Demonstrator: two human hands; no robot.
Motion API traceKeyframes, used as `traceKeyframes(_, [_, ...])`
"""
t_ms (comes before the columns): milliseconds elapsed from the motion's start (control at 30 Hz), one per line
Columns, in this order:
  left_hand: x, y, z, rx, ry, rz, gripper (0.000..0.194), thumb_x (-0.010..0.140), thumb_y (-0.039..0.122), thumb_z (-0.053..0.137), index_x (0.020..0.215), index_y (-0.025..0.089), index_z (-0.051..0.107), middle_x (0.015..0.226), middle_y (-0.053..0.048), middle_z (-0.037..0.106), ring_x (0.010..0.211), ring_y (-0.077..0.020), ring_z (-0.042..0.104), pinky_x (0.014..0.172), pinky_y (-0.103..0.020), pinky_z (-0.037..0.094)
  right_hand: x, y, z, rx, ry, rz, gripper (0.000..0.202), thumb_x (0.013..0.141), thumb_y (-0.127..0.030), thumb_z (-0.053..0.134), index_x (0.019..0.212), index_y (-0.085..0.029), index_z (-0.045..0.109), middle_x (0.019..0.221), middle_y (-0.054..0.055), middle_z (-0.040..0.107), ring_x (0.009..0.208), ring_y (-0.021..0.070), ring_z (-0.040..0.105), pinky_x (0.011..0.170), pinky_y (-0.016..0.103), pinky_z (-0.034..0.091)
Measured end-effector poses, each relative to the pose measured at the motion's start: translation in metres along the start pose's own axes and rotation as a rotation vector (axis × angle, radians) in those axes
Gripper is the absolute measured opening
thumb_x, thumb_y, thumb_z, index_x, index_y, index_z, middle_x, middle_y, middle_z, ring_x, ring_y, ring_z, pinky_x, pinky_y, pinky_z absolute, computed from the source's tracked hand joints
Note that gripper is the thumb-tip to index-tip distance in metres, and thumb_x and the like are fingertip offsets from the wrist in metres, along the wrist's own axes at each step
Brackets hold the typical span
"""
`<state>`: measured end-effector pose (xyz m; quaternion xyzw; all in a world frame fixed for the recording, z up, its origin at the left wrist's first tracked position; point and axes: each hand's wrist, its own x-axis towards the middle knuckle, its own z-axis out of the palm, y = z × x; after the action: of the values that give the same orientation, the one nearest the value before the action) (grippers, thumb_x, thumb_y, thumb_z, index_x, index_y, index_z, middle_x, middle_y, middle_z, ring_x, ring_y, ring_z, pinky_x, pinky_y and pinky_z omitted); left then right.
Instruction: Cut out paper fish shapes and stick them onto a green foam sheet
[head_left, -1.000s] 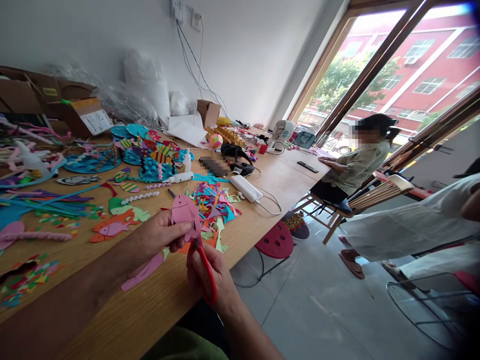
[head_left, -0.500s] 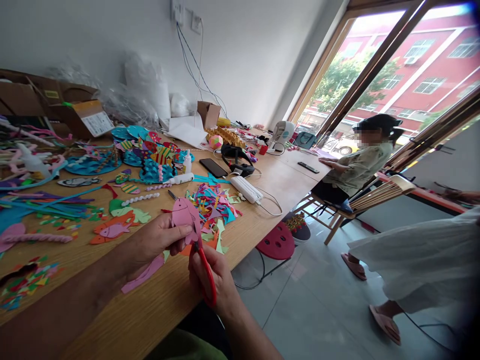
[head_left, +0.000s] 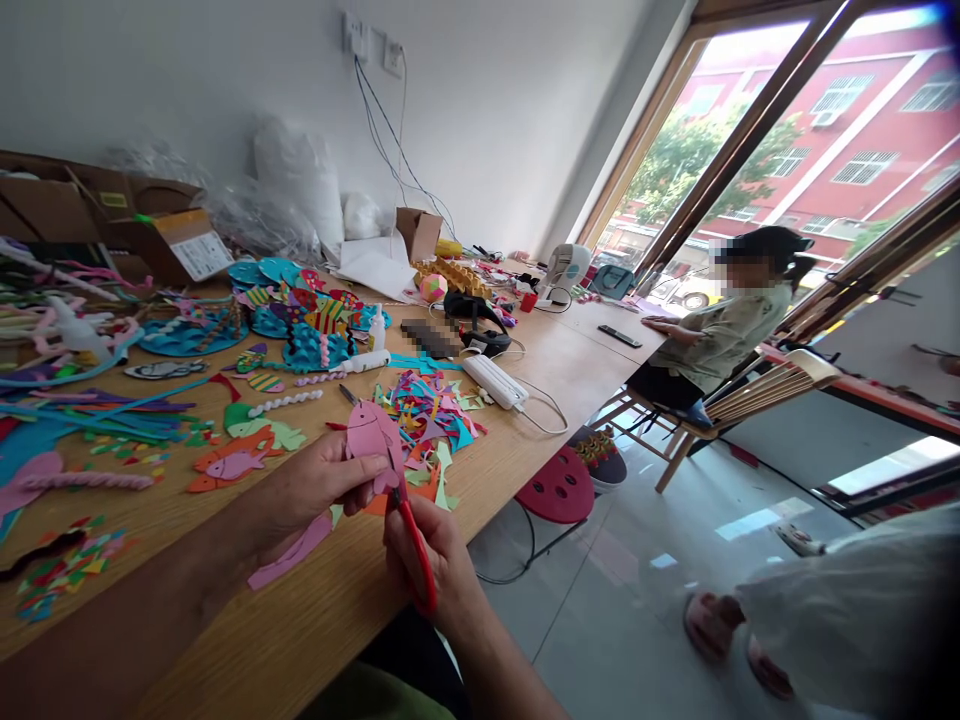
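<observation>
A pink paper fish (head_left: 369,432) with drawn lines is pinched between the thumb and fingers of my left hand (head_left: 330,475). My right hand (head_left: 431,555) grips red-handled scissors (head_left: 421,565), whose blades lie against the right side of the pink paper. Under my left wrist a pink paper offcut (head_left: 292,560) rests on the table. Just beyond the fish is a heap of coloured paper scraps (head_left: 427,405). Left of my left hand lie orange paper fish (head_left: 225,465) and a green paper fish (head_left: 270,432).
Blue paper crafts (head_left: 315,345), glue bottles (head_left: 367,361) and pipe cleaners (head_left: 90,415) cover the wooden table (head_left: 285,640). A white power strip (head_left: 495,382) lies near its right edge, above a red stool (head_left: 555,487). One person (head_left: 742,310) sits at the far end; another's white clothing (head_left: 870,600) shows at right.
My hands, the paper fish and the scissors keep nearly the same pose. The whole view shifts slightly. At the right, the standing person's feet and clothing have moved.
</observation>
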<state>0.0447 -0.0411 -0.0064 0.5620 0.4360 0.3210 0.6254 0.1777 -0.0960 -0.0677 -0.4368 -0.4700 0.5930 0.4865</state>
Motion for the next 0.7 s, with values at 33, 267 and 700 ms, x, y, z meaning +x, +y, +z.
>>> traceKeyframes(33, [0.0,0.0,0.0,0.0,0.004,-0.001,0.027,0.069,0.036,0.062,0.052,0.017,0.053,0.047,0.003,0.052,0.046,-0.0086,0.041,0.048,-0.021,0.03,0.0,0.001,-0.001,-0.012,-0.001,-0.004,0.051,0.075,-0.067,0.056,0.063,-0.019,0.043,0.048,-0.007,0.038,0.039,0.0049,0.032,0.036,0.017,0.024])
traceKeyframes(267, [0.003,0.001,-0.007,0.024,0.029,0.047,0.026,0.066,0.041,0.065,0.057,0.017,0.06,0.052,0.002,0.056,0.052,-0.0111,0.047,0.053,-0.024,0.037,-0.002,0.003,-0.004,-0.071,-0.008,-0.042,0.036,0.083,-0.043,0.058,0.061,-0.019,0.042,0.047,-0.007,0.038,0.04,0.0051,0.033,0.038,0.017,0.026])
traceKeyframes(700, [0.005,0.002,-0.011,0.106,0.028,0.022,0.029,0.061,0.044,0.065,0.052,0.017,0.057,0.048,0.002,0.055,0.05,-0.0124,0.048,0.053,-0.027,0.039,-0.003,0.002,-0.004,-0.073,-0.026,-0.048,0.035,0.083,-0.043,0.058,0.063,-0.019,0.043,0.05,-0.007,0.038,0.043,0.0057,0.033,0.04,0.017,0.026])
